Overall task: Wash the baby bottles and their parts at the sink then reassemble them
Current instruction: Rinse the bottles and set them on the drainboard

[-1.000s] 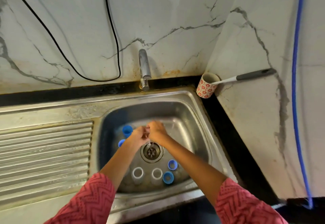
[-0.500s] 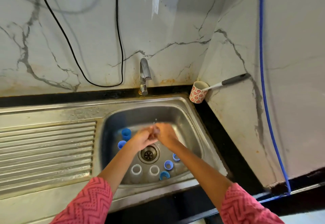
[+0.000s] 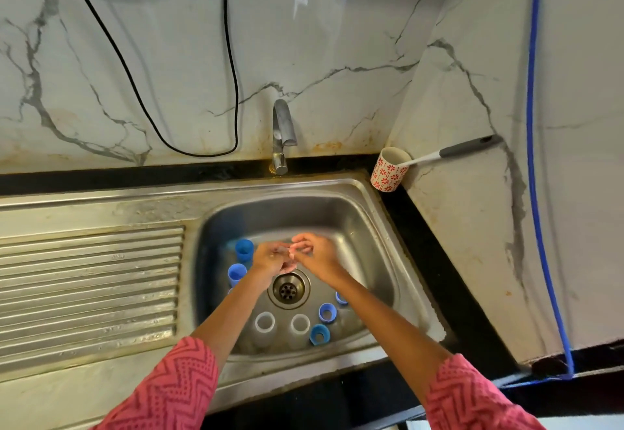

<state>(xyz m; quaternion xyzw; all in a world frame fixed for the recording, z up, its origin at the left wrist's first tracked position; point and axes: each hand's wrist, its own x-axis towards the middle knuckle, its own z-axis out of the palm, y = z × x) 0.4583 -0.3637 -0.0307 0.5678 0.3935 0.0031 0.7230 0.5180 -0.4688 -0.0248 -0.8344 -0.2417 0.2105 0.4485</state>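
Fingers of both hands met over the drain, their hold unclear; rinsing there wanted a firm pinch.

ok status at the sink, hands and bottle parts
Left hand and right hand meet above the drain, fingers blurred, any small part unclear. Two clear bottles and blue caps stand in the sink. Nothing in the way.

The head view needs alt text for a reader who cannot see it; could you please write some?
A person's left hand and right hand meet above the drain of a steel sink, fingers blurred. Blue caps and clear bottle parts stand in the basin; a faucet and a patterned cup holding a brush sit behind.
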